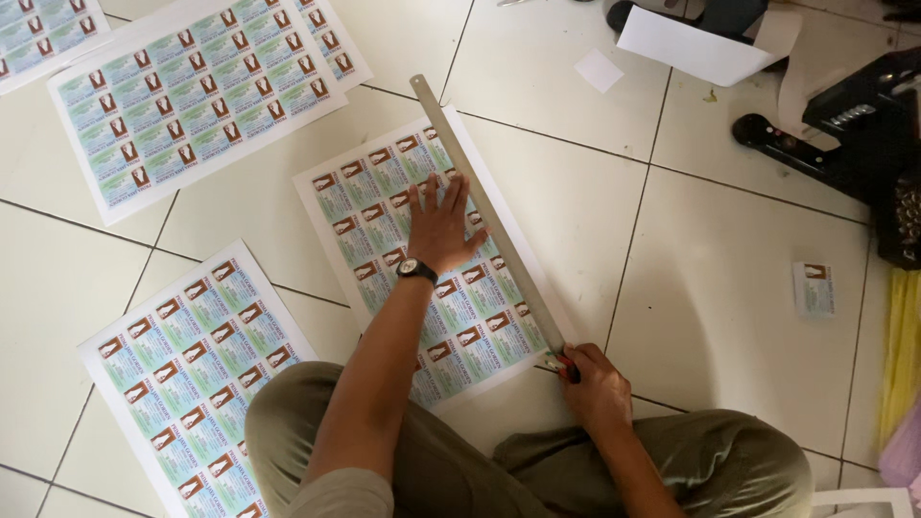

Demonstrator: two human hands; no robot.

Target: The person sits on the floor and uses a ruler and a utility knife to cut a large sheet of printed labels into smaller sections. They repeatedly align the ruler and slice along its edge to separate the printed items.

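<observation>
The left hand, fingers spread, pressed a long grey metal ruler along the right edge of the glossy printed card sheet on pale floor tiles, while the right hand clamped a red-tipped cutter.

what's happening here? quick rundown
A person sits on the white tiled floor. Their left hand presses flat on a printed sheet of small green-and-white cards, against a long metal ruler lying along its right edge. The right hand holds a small red-tipped cutter at the ruler's near end. More uncut sheets lie around; one loose card sits to the right.
</observation>
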